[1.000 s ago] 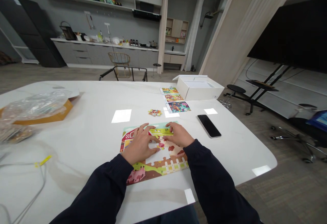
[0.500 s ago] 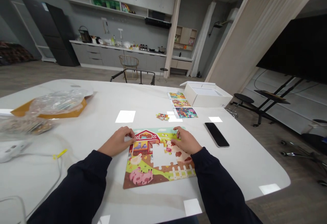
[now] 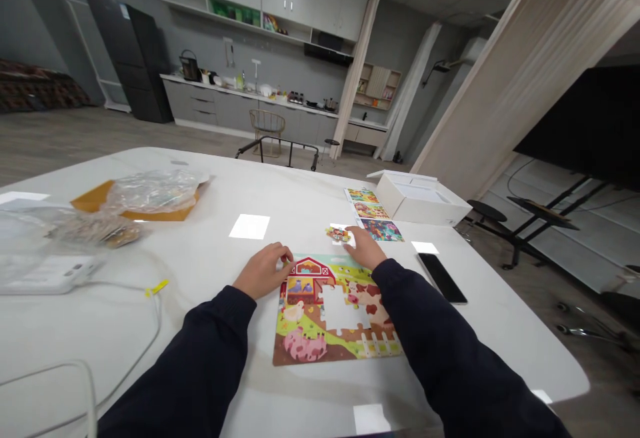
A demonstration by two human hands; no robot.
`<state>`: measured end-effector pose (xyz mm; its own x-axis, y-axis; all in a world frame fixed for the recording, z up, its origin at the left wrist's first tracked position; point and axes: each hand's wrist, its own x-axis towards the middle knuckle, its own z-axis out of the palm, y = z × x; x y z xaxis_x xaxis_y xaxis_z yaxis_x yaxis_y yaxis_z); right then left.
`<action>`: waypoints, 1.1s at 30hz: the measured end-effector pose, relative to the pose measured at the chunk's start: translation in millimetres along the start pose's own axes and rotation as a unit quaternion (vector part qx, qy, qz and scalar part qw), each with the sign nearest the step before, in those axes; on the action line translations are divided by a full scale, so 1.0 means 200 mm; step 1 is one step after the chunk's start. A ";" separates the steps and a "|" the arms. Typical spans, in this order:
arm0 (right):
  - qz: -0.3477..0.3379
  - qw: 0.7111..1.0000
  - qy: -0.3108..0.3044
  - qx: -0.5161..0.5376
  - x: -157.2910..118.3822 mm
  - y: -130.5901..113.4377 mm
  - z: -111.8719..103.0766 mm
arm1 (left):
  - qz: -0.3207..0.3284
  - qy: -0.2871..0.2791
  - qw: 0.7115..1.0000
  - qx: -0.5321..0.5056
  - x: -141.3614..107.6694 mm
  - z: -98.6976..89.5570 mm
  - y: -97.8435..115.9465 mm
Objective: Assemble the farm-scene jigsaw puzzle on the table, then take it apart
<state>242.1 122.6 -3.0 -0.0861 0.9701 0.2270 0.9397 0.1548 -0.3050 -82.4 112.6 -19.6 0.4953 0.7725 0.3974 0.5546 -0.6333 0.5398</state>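
Right hand (image 3: pixel 364 246) half-open at puzzle pieces (image 3: pixel 337 233), left hand (image 3: pixel 264 270) curled, hold unclear; box (image 3: pixel 425 210) open.

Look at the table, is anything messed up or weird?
The farm jigsaw puzzle has a white gap where pieces are missing; loose puzzle pieces lie beyond it, at the right hand. Nothing looks spilled.

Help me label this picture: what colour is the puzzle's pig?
The pig is pink, clearest in the head view.

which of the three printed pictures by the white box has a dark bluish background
The bottom picture, nearest the right hand; the middle picture and top picture are brighter, with more yellow.
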 end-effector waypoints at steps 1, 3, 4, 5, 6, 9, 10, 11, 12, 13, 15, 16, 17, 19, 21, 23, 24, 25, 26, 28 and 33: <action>0.004 1.000 0.002 -0.005 0.05 -0.01 0.03 | 0.003 0.007 1.000 0.000 0.00 0.00 0.00; 0.015 1.000 0.000 -0.009 0.11 -0.01 0.08 | 0.010 0.020 1.000 0.003 0.00 0.00 0.01; 0.018 1.000 0.000 -0.008 0.13 0.00 0.10 | 0.013 0.026 1.000 0.006 -0.01 0.00 0.01; 0.019 1.000 0.000 -0.007 0.15 0.01 0.10 | 0.015 0.030 0.999 0.009 -0.01 0.00 0.02; 0.019 1.000 0.003 -0.005 0.16 0.01 0.10 | 0.017 0.034 0.999 0.011 0.00 0.00 0.02; 0.018 1.000 0.020 -0.002 0.15 0.04 0.07 | 0.018 0.041 0.999 0.014 0.00 0.00 0.03; 0.020 0.999 0.036 0.012 0.14 0.04 0.04 | 0.018 0.041 0.999 0.014 0.00 0.00 0.03; 0.025 0.997 0.058 0.039 0.12 0.04 0.02 | 0.017 0.041 0.999 0.014 0.00 0.00 0.03; 0.035 0.992 0.083 0.083 0.09 0.04 -0.01 | 0.017 0.041 0.999 0.013 0.00 0.00 0.03; 0.048 0.983 0.106 0.142 0.05 0.03 -0.04 | 0.017 0.041 0.999 0.012 0.00 0.00 0.03; 0.080 0.952 0.109 0.275 -0.06 0.00 -0.09 | 0.022 0.038 0.999 0.010 0.00 -0.01 0.04; 0.087 0.937 0.076 0.329 -0.13 -0.02 -0.11 | 0.027 0.034 0.999 0.008 0.00 -0.01 0.04; 0.079 0.924 0.027 0.373 -0.21 -0.04 -0.13 | 0.034 0.030 0.999 0.005 0.00 -0.01 0.04; 0.038 0.910 -0.048 0.411 -0.34 -0.09 -0.15 | 0.050 0.023 0.998 -0.006 0.00 -0.01 0.07; -0.003 0.918 -0.067 0.391 -0.43 -0.15 -0.16 | 0.069 0.018 0.997 -0.026 0.00 -0.01 0.10; -0.051 0.933 -0.057 0.350 -0.47 -0.19 -0.16 | 0.092 0.006 0.994 -0.055 0.00 0.00 0.16; -0.077 0.939 -0.048 0.331 -0.48 -0.21 -0.16 | 0.104 -0.004 0.992 -0.072 0.00 0.01 0.19; -0.102 0.943 -0.037 0.315 -0.48 -0.23 -0.16 | 0.114 -0.014 0.989 -0.089 -0.01 0.02 0.22; -0.126 0.944 -0.025 0.303 -0.48 -0.25 -0.16 | 0.121 -0.024 0.987 -0.102 -0.02 0.03 0.25; -0.161 0.944 0.005 0.289 -0.48 -0.27 -0.16 | 0.126 -0.037 0.984 -0.117 -0.03 0.06 0.29; -0.191 0.942 0.046 0.271 -0.50 -0.30 -0.15 | 0.124 -0.024 0.987 -0.099 -0.02 0.08 0.31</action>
<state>204.5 10.5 19.6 -0.3316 0.8074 0.4880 0.5358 0.5870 -0.6069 -39.8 69.4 0.6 0.6335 0.5889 0.5019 0.2727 -0.7770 0.5674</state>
